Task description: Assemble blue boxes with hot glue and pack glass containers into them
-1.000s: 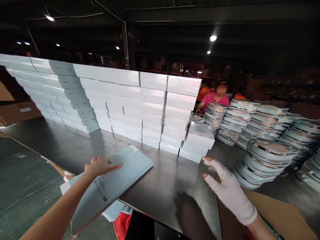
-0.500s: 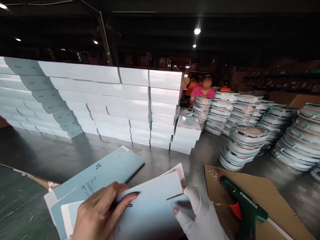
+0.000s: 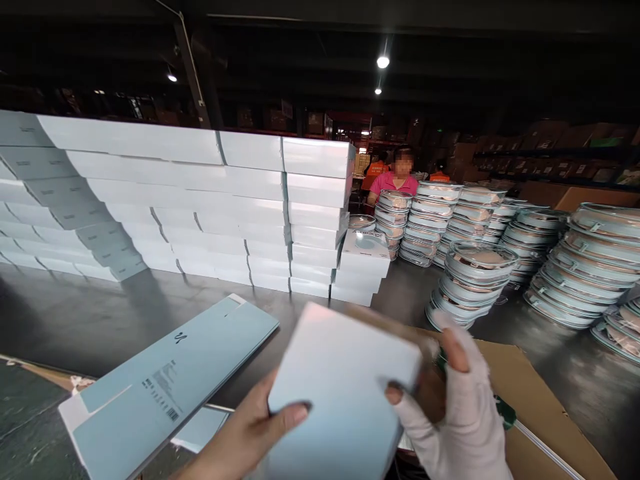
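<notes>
The stacked boxes across the far side look formed; the flat cartons at near left seem left to do. Your left hand grips a pale-blue carton at near centre, blurred, apparently unfinished, its visible face plain. Your gloved right hand's thumb meets its right edge; whether it grips, I cannot tell.

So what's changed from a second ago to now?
The left hand has moved right off the flat cartons and holds a carton. The right hand, free before, has come to its edge, thumb foremost. The white boxes and glassware stayed put.
</notes>
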Tool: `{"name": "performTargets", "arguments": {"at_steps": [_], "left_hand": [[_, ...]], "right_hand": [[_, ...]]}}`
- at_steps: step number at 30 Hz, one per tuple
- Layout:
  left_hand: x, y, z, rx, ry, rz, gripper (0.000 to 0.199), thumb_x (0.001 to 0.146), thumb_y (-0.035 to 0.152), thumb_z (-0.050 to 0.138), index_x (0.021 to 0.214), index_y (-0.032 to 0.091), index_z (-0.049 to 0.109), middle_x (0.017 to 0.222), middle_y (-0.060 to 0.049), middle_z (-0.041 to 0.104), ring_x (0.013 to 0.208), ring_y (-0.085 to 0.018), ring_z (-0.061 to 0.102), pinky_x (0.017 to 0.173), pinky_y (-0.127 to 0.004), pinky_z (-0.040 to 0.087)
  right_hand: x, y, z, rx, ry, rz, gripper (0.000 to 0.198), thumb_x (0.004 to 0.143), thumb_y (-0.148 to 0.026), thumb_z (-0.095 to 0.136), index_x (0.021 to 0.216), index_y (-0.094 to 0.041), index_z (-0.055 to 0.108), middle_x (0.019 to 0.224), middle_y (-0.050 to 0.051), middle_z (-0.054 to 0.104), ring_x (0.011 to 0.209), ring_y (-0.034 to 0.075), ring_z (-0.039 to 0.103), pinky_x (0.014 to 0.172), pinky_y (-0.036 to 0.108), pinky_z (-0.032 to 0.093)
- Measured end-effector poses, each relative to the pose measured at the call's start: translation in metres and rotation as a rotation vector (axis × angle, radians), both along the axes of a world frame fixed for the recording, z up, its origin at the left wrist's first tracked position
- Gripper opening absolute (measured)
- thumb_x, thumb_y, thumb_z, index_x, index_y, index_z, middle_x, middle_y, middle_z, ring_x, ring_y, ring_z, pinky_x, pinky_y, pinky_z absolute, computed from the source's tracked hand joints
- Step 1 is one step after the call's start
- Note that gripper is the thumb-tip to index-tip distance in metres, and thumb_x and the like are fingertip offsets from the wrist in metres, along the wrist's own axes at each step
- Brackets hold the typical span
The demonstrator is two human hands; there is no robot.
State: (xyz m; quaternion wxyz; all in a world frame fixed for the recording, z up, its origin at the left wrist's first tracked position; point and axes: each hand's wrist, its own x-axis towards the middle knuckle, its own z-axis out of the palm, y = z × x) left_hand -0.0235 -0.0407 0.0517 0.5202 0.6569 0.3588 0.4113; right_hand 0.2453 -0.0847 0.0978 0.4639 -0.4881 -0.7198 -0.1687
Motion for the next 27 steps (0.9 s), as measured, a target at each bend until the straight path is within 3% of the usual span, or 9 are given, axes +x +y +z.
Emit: {"name": "performTargets", "arguments": {"at_steps": [3, 6, 8, 13, 15, 18, 22, 25, 27], "left_hand": [[0.010, 0.016, -0.007, 0.021, -0.157, 0.217, 0.075, 0.083, 0.062, 0.076, 0.145, 0.025, 0.055, 0.125, -0.010, 0.073, 0.116, -0.031, 0.068, 0.100, -0.039, 0.057], [0.021, 0.023, -0.009, 0.127, -0.138, 0.166, 0.091, 0.082, 0.056, 0.081, 0.157, 0.026, 0.038, 0.141, -0.015, 0.061, 0.127, -0.031, 0.062, 0.107, -0.039, 0.053], [0.027, 0.024, -0.002, 0.235, -0.132, 0.088, 0.090, 0.082, 0.063, 0.078, 0.155, 0.025, 0.042, 0.153, -0.017, 0.050, 0.137, -0.035, 0.054, 0.112, -0.042, 0.049], [0.037, 0.020, 0.009, 0.216, -0.243, 0.201, 0.061, 0.099, 0.068, 0.044, 0.144, 0.028, 0.055, 0.158, -0.011, 0.048, 0.146, -0.039, 0.044, 0.119, -0.051, 0.040], [0.038, 0.018, 0.010, 0.164, -0.273, 0.273, 0.049, 0.103, 0.057, 0.044, 0.147, 0.036, 0.048, 0.157, -0.006, 0.050, 0.143, -0.035, 0.048, 0.117, -0.050, 0.043], [0.032, 0.016, 0.022, 0.231, -0.160, 0.181, 0.043, 0.100, 0.054, 0.054, 0.141, 0.040, 0.055, 0.150, -0.004, 0.057, 0.132, -0.033, 0.058, 0.104, -0.041, 0.053], [0.007, 0.013, 0.048, 0.399, -0.018, 0.047, 0.045, 0.074, 0.048, 0.088, 0.116, 0.040, 0.075, 0.113, -0.003, 0.075, 0.093, -0.027, 0.074, 0.073, -0.028, 0.061], [-0.013, 0.004, 0.044, 0.363, -0.048, 0.182, 0.040, 0.075, 0.050, 0.086, 0.113, 0.041, 0.078, 0.114, -0.003, 0.077, 0.091, -0.030, 0.075, 0.067, -0.030, 0.062], [-0.016, -0.008, 0.027, 0.256, -0.030, 0.300, 0.040, 0.075, 0.055, 0.083, 0.112, 0.040, 0.079, 0.123, -0.005, 0.076, 0.102, -0.035, 0.073, 0.067, -0.033, 0.063]], "right_hand": [[0.001, 0.010, -0.003, -0.202, 0.170, 0.129, 0.077, 0.104, -0.046, 0.048, 0.167, -0.031, 0.008, 0.174, 0.009, 0.015, 0.158, 0.033, 0.023, 0.123, 0.056, 0.035], [-0.005, 0.018, -0.019, -0.304, 0.312, 0.297, 0.060, 0.105, -0.054, 0.039, 0.162, -0.036, 0.031, 0.171, 0.005, 0.028, 0.155, 0.030, 0.032, 0.120, 0.047, 0.041], [-0.012, 0.019, -0.027, -0.283, 0.424, 0.336, 0.055, 0.105, -0.056, 0.037, 0.155, -0.035, 0.044, 0.168, 0.006, 0.036, 0.149, 0.030, 0.045, 0.113, 0.042, 0.050], [-0.031, 0.009, -0.024, -0.324, 0.650, 0.290, 0.058, 0.108, -0.042, 0.038, 0.164, -0.029, 0.028, 0.157, 0.011, 0.052, 0.139, 0.029, 0.057, 0.104, 0.039, 0.058], [-0.037, 0.004, -0.019, -0.347, 0.682, 0.240, 0.061, 0.109, -0.034, 0.036, 0.166, -0.031, 0.016, 0.163, 0.008, 0.045, 0.146, 0.027, 0.049, 0.103, 0.037, 0.058], [-0.041, 0.002, -0.014, -0.293, 0.647, 0.203, 0.063, 0.109, -0.030, 0.035, 0.167, -0.034, 0.010, 0.170, 0.004, 0.030, 0.154, 0.024, 0.034, 0.113, 0.038, 0.051], [-0.009, 0.001, -0.014, -0.263, 0.624, 0.314, 0.063, 0.109, -0.043, 0.030, 0.166, -0.033, 0.005, 0.167, 0.010, 0.037, 0.145, 0.025, 0.050, 0.106, 0.040, 0.057], [0.050, -0.003, -0.023, -0.459, 0.586, -0.074, 0.064, 0.098, -0.062, 0.040, 0.148, -0.022, 0.044, 0.141, 0.019, 0.065, 0.122, 0.032, 0.069, 0.103, 0.049, 0.056], [0.094, -0.006, -0.035, -0.677, 0.529, -0.468, 0.042, 0.082, -0.062, 0.061, 0.096, -0.024, 0.068, 0.090, 0.017, 0.078, 0.094, 0.038, 0.075, 0.090, 0.057, 0.058]]}}
